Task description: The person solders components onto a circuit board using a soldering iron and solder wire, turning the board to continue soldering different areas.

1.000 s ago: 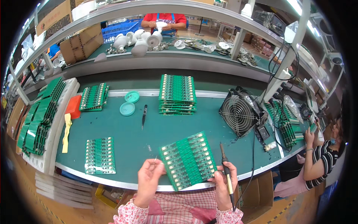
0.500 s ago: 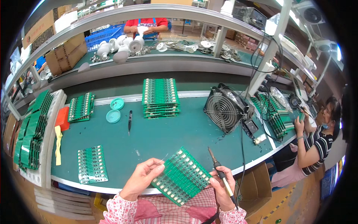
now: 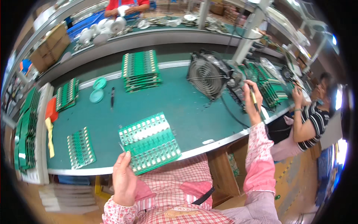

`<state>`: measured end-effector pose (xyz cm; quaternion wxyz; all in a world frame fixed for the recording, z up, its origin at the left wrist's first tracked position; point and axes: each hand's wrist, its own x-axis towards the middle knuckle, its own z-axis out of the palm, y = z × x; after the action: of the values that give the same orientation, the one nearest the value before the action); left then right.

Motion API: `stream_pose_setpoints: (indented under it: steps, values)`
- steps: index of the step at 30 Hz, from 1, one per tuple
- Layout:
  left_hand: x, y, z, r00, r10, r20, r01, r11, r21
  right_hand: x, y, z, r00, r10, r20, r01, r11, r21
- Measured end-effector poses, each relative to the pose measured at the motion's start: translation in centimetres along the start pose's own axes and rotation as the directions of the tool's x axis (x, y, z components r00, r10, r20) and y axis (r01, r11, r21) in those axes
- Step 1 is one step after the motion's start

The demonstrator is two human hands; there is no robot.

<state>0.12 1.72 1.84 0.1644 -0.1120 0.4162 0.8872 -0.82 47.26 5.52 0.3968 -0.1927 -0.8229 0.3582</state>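
Observation:
My left hand (image 3: 125, 177) grips a green circuit board panel (image 3: 151, 141) by its near left corner, with rows of white parts along it. The panel is held tilted over the table's front edge. A thin wire shows faintly by my left fingers. My right hand (image 3: 253, 102) is raised at the right, closed around the pale yellow handle of a soldering iron (image 3: 254, 98). The iron's tip is hidden near a dark stand (image 3: 235, 89) beside the fan. Its dark cable (image 3: 233, 115) loops down over the table edge.
Behind the panel stands a stack of green boards (image 3: 141, 71). A black fan (image 3: 206, 76) sits right of it. Leftward are a single panel (image 3: 81, 148), turquoise lids (image 3: 97, 96), a dark pen-like tool (image 3: 112, 98) and a white foam tray (image 3: 41, 149). A co-worker (image 3: 311, 119) sits at the right.
My right hand has moved up and right with the soldering iron, away from the panel to beside the fan. My left hand now holds the panel alone, turned and shifted left. The view has shifted.

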Motion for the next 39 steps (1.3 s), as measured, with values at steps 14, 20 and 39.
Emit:
stream_pose_setpoints:
  steps: [14,20,39]
  values:
    - [-4.6,-5.2,1.1,0.858,-0.406,0.314,-0.108,0.455,0.884,-18.3,-9.1,3.0,0.867,-0.373,0.329,0.389,0.921,0.020]
    - [-4.6,-4.2,1.1,0.775,-0.118,0.621,-0.534,0.404,0.743,-19.0,-10.1,5.1,0.839,-0.329,0.434,0.363,0.932,0.004]
    - [-3.4,-3.8,1.2,0.579,0.191,0.792,-0.815,0.119,0.567,-20.4,-12.8,3.6,0.645,-0.464,0.608,0.328,0.886,0.328]
